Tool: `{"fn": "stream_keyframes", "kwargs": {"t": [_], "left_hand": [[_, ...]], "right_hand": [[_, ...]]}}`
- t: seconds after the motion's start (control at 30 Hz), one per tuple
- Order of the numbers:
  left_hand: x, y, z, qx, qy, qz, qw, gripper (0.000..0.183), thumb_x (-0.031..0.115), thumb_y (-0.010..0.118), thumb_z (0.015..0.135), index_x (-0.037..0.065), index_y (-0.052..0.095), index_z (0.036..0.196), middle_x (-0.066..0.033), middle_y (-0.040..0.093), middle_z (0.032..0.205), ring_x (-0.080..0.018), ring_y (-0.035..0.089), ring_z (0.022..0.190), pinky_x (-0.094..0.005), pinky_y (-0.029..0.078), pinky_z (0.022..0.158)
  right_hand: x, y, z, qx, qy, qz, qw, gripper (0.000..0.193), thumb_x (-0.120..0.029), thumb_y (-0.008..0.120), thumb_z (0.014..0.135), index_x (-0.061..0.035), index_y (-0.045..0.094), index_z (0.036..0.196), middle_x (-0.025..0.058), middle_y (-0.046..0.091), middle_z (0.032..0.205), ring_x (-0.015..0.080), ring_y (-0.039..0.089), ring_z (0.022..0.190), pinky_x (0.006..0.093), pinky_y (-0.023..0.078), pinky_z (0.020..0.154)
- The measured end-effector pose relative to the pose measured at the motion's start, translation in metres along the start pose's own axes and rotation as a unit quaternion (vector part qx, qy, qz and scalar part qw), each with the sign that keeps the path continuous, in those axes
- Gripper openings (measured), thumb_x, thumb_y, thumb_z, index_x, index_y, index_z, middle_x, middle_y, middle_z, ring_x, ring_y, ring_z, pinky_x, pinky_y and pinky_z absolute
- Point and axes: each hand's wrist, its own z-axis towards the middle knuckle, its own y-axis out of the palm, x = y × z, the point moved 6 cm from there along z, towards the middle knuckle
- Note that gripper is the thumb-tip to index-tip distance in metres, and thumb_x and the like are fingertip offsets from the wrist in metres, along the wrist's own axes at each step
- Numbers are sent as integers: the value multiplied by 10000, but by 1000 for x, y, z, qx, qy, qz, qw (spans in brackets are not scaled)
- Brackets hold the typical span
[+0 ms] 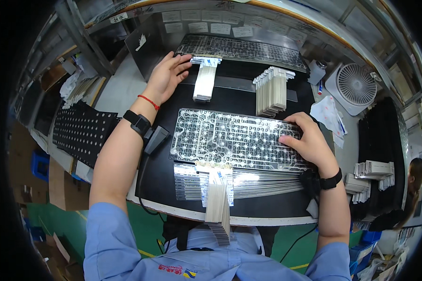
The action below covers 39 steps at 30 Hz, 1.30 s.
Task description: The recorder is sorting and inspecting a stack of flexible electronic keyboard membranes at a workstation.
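While right grip [312,142] holds circuit sheet [239,140] at edge, left grip [166,77] loosely spread, empty, beside far sheets [244,48].

1. Has the left forearm [119,159] stretched out from the lower left of the frame, slanting up and rightward.
2. Holds the left wrist [144,108] nearly in line with it.
3. Holds the left grip [166,77] loose, left of top centre, with fingers [183,66] parted, slightly curled and pointing rightward.
4. Has the right forearm [334,210] almost upright at lower right, leaning slightly left.
5. Angles the right wrist [327,171] toward the upper left.
6. Holds the right grip [312,140] right of centre, with thumb [291,141] pointing left and forefinger [296,118] arched above.
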Motion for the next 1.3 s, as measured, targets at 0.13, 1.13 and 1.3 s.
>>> {"fn": "stream_keyframes", "kwargs": {"t": [0.13,1.13,1.3], "left_hand": [[1,8,-6,35,15,25,999,738,169,492,1022,36,3,1559,-165,604,1273,-199,608,1047,-312,493,864],[-23,71,-61,-280,-152,-2,948,473,56,576,958,-31,432,1400,-112,640,1237,-160,644,1099,-311,523,969],[-24,75,-63,-269,-155,-20,950,417,78,568,976,-13,474,1371,-91,655,1209,-141,654,1057,-293,533,942]], "right_hand": [[-3,-6,-4,35,26,-25,999,448,-126,828,720,22,594,1072,133,621,1010,271,602,950,340,470,868],[44,-17,-5,28,122,92,988,525,-219,827,772,6,625,1201,111,664,1088,200,630,983,315,488,887],[42,-13,-4,31,119,59,991,533,-237,839,761,7,624,1184,111,653,1106,191,624,993,313,483,881]]}}
